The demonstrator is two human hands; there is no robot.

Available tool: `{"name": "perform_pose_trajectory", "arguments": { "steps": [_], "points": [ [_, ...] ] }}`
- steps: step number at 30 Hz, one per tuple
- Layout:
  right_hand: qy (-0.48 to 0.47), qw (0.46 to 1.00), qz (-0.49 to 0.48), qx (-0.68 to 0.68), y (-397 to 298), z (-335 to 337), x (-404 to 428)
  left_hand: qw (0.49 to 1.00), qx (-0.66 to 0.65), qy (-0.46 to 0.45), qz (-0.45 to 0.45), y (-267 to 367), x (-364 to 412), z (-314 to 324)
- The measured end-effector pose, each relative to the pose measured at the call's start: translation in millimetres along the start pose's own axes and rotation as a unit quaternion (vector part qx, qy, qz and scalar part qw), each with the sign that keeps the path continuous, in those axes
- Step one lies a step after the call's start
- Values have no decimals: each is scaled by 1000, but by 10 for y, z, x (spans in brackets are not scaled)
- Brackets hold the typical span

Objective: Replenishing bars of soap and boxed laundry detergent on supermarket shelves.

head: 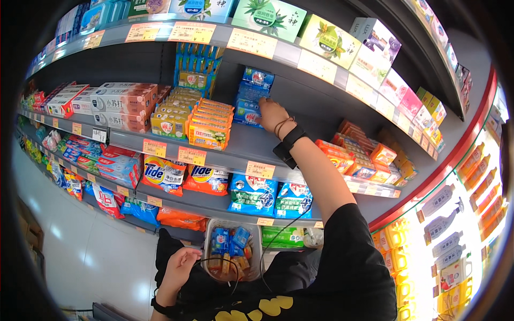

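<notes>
My right hand (275, 114) reaches onto the middle shelf. Its fingers touch the right side of a stack of blue-wrapped soap packs (251, 94); whether they grip a pack is hidden. To the left of that stack stand orange-wrapped soap packs (209, 130) and yellow-wrapped soap packs (168, 114). My left hand (181, 263) hangs low with loosely bent fingers and nothing visible in it. Just right of it is a pale plastic basket (257, 244), in front of my body. Inside lie blue soap packs (221, 239) and yellow-orange packs (237, 265), jumbled together.
Above my right arm runs a shelf edge with price tags (251, 42) and soap boxes (269, 20). Detergent bags (253, 194) fill the shelf below. More orange packs (337, 154) lie right of my forearm. A thin black cable (268, 244) hangs beside the basket.
</notes>
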State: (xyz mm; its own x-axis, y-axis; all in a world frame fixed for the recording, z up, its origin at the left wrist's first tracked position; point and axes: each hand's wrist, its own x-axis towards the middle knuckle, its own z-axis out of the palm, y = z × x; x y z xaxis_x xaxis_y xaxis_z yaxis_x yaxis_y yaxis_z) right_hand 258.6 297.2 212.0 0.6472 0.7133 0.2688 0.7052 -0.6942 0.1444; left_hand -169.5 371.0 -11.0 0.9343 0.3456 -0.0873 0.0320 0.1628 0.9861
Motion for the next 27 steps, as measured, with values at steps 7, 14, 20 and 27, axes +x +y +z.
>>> {"name": "perform_pose_trajectory", "arguments": {
  "steps": [7, 14, 20, 27],
  "points": [
    [0, 996, -31, 88, -62, -163, -467, 998, 18, -58, 4, 35, 75, 102],
    [90, 968, -14, 232, -88, -342, -1271, 977, 173, -124, 31, 494, 246, -54],
    [221, 944, -10, 245, 28, -103, -1320, 924, 268, -143, 230, 1526, 811, 141],
    [289, 908, -10, 304, 4, 127, -1297, 902, 254, -165, 309, 2534, 1643, 638]
  ]
}}
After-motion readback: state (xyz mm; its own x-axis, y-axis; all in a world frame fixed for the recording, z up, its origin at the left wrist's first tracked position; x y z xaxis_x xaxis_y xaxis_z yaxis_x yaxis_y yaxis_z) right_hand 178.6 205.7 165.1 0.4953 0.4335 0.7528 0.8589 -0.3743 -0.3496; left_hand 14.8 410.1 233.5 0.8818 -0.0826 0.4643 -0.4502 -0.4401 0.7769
